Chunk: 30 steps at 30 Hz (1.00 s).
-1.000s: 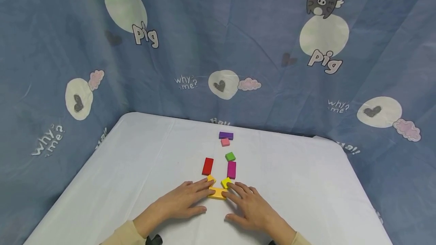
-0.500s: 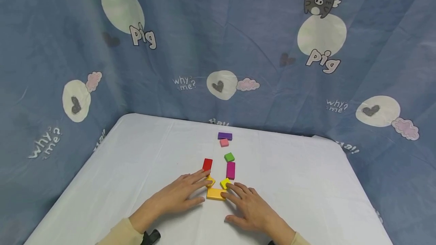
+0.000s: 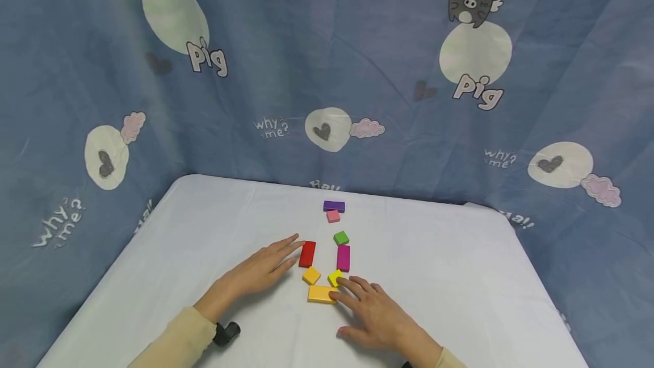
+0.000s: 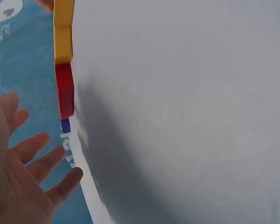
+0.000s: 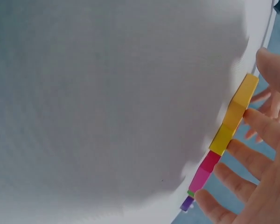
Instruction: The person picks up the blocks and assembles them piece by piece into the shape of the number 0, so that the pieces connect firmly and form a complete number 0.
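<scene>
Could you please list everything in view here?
Table: 1, white, under the blocks
Backdrop: 1, blue with printed pigs, beyond the table
Purple block: 1, purple, farthest back
Pink block: 1, pink, in front of purple
Green block: 1, green, nearer than pink
Magenta block: 1, magenta, nearer than green
Red block: 1, red, left of magenta
Small orange block: 1, orange, nearer than red
Yellow block: 1, yellow, right of small orange
Long orange block: 1, orange, nearest the person
Wrist devices: 2, black, at the wrists, one barely showing
Sleeves: 2, beige, on the forearms
Left hand: 1, bare, beside red
Right hand: 1, bare, at yellow and long orange
</scene>
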### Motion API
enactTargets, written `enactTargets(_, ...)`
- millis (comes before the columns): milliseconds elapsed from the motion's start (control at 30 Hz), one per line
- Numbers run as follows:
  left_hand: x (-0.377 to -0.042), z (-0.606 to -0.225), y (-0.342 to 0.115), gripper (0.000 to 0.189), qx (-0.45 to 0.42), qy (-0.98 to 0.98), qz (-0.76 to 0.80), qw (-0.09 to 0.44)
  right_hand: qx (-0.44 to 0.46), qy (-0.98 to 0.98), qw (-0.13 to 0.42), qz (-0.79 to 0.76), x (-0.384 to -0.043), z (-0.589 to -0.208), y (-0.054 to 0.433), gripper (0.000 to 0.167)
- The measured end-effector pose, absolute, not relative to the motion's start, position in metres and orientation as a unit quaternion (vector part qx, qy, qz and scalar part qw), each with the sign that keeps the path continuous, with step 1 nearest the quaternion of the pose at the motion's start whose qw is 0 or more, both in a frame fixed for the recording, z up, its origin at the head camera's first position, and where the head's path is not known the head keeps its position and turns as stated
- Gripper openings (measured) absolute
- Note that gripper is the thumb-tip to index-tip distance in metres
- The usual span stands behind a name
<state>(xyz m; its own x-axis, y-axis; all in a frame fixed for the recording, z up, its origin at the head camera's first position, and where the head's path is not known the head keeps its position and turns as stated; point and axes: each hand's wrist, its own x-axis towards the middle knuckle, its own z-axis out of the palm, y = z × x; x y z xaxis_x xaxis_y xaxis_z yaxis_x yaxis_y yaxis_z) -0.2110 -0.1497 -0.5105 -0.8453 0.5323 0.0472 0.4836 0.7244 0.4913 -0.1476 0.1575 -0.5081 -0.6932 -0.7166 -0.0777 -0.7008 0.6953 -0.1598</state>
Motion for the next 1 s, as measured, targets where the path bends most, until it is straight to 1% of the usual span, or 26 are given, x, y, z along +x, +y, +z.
enactTargets(167, -0.226, -0.515, -0.151, 0.048, 0.257, 0.918, 0.296, 0.063, -0.389, 0.917, 0.067, -0.056, -0.147, -0.507, 0.157, 0.066)
enactTargets(333, -0.235, -0.517, -0.151, 0.043, 0.261, 0.911, 0.314, 0.055, -0.394, 0.915, 0.057, -0.056, -0.147, -0.505, 0.156, 0.066)
enactTargets(567, -0.242, -0.518, -0.148, 0.041, 0.26, 0.915, 0.304, 0.046, -0.394, 0.916, 0.05, -0.057, -0.148, -0.507, 0.158, 0.066)
enactTargets(700, -0.247, -0.522, -0.147, 0.043, 0.258, 0.918, 0.298, 0.037, -0.397, 0.915, 0.049, -0.058, -0.148, -0.508, 0.159, 0.065)
enactTargets(900, -0.254, -0.524, -0.145, 0.047, 0.262, 0.917, 0.299, 0.01, -0.396, 0.915, 0.053, -0.055, -0.148, -0.508, 0.159, 0.066)
enactTargets(1000, -0.257, -0.524, -0.143, 0.051, 0.257, 0.919, 0.3, 0.008, -0.395, 0.916, 0.053, -0.054, -0.148, -0.507, 0.158, 0.065)
